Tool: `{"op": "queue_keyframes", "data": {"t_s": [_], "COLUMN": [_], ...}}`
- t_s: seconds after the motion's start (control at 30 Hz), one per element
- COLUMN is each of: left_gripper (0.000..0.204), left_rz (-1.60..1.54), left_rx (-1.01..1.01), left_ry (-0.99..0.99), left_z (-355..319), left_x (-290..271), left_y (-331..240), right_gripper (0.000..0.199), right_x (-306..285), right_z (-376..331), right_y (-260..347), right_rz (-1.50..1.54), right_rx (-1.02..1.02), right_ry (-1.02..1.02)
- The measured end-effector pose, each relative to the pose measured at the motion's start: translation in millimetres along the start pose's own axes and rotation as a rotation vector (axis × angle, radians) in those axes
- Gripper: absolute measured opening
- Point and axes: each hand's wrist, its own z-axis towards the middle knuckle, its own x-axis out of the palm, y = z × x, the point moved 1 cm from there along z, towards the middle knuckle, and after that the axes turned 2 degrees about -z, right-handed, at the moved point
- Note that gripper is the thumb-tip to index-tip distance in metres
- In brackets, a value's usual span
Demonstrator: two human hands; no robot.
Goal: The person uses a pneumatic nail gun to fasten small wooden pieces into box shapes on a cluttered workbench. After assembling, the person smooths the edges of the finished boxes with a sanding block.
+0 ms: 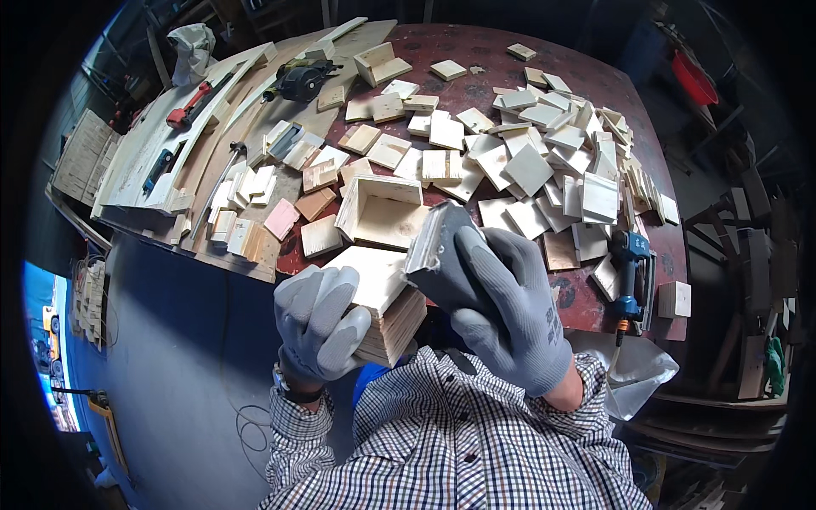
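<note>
My left hand (319, 319), in a grey glove, is closed around a pale wooden block (395, 327) with layered, striped sides. A dark grey block (429, 259) with a pale, rough edge, similar to a sanding block, is gripped in my gloved right hand (514, 310). It is tilted just above and to the right of the wooden block; whether the two touch is unclear. Just beyond them on the red table (374, 44) is an open-fronted wooden box (387, 212). My left palm and the wooden block's underside are hidden.
Loose wooden pieces (527, 170) are heaped across the table's middle and right. A blue nail gun (631, 268) lies at the right edge, near a small wood block (674, 299). Long boards (140, 183), a hammer (234, 153) and a dark power tool (302, 81) occupy the left.
</note>
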Motion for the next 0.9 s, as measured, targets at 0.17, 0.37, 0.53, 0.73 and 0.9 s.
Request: {"op": "queue_keyframes", "data": {"t_s": [0.17, 0.37, 0.53, 0.73, 0.9], "left_gripper": [0.035, 0.057, 0.046, 0.066, 0.077], "left_rz": [0.035, 0.038, -0.091, 0.050, 0.127], "left_rx": [0.060, -0.137, -0.071, -0.080, -0.147], "left_ry": [-0.013, -0.152, -0.139, -0.203, -0.288], "left_z": [8, -7, -2, 6, -1], "left_x": [7, -2, 4, 1, -10], "left_y": [-8, 10, -9, -12, 2], "right_gripper": [0.069, 0.069, 0.074, 0.070, 0.074], "right_x": [20, 21, 13, 22, 27], "right_z": [9, -45, 22, 4, -38], "right_y": [21, 3, -3, 23, -4], "right_rz": [0.056, 0.127, 0.097, 0.070, 0.229], "right_rx": [-0.124, -0.056, -0.162, -0.137, -0.059], "right_ry": [-0.018, 0.102, -0.125, 0.020, -0.063]}}
